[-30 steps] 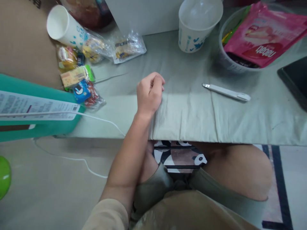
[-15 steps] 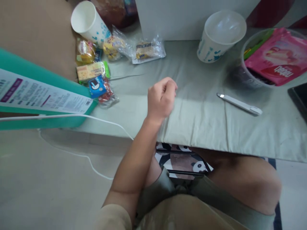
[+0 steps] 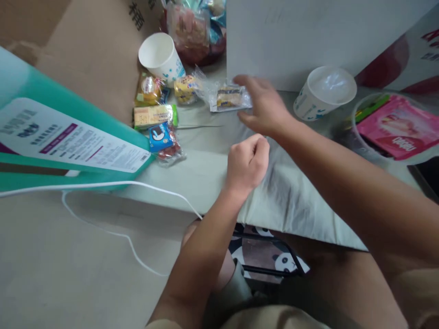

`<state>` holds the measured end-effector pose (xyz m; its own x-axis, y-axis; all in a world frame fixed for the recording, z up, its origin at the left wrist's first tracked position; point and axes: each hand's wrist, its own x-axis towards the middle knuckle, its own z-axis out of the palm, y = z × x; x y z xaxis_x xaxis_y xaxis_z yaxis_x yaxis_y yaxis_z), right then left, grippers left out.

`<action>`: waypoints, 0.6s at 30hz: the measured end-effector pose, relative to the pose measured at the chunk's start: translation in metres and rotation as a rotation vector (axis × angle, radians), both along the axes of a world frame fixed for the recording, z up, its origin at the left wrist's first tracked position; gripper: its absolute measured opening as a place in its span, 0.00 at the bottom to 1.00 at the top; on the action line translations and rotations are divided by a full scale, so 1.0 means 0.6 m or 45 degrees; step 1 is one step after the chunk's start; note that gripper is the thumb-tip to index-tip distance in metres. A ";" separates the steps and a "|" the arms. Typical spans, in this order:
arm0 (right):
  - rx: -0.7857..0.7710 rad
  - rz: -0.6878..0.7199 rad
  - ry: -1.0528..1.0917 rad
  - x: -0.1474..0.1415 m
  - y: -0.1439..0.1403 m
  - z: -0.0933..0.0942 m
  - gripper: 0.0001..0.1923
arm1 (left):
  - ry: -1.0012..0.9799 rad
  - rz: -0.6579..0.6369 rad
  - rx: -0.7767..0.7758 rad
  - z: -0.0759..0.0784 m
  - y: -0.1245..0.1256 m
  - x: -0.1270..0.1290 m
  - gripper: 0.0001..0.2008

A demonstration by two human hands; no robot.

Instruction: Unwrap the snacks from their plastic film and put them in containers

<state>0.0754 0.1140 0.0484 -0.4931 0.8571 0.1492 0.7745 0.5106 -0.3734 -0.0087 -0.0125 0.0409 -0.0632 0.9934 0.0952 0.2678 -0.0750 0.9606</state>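
Head view
Snack packet: clear wrapper (image 3: 229, 97) with a yellow and brown cake inside, lying flat on the pale cloth (image 3: 206, 169) in the upper middle of the frame.
Right hand (image 3: 264, 107): fingers spread, fingertips at the packet's right edge; whether they touch it I cannot tell.
Left hand (image 3: 247, 163): curled into a loose fist on the cloth, holding nothing.
Around: more wrapped snacks (image 3: 156, 114) and a tipped paper cup (image 3: 161, 57) to the left; an upright cup (image 3: 324, 93) to the right.
Writing: pink bag (image 3: 401, 130), lettering upside down.
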 end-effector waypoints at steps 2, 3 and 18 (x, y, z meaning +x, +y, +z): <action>-0.018 0.027 -0.152 -0.020 0.021 -0.003 0.38 | 0.007 0.000 0.006 0.001 -0.001 -0.002 0.18; -0.048 0.008 -0.232 -0.029 0.033 -0.006 0.40 | 0.007 0.002 0.005 0.001 -0.001 -0.004 0.18; 0.050 -0.551 0.243 0.164 -0.186 -0.060 0.32 | -0.176 -0.021 -0.210 0.007 -0.001 0.010 0.17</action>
<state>0.1739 0.0026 0.0125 -0.0525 0.9697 0.2386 0.8385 0.1726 -0.5168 -0.0027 -0.0129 0.0449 -0.0482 0.9959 -0.0770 0.1325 0.0828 0.9877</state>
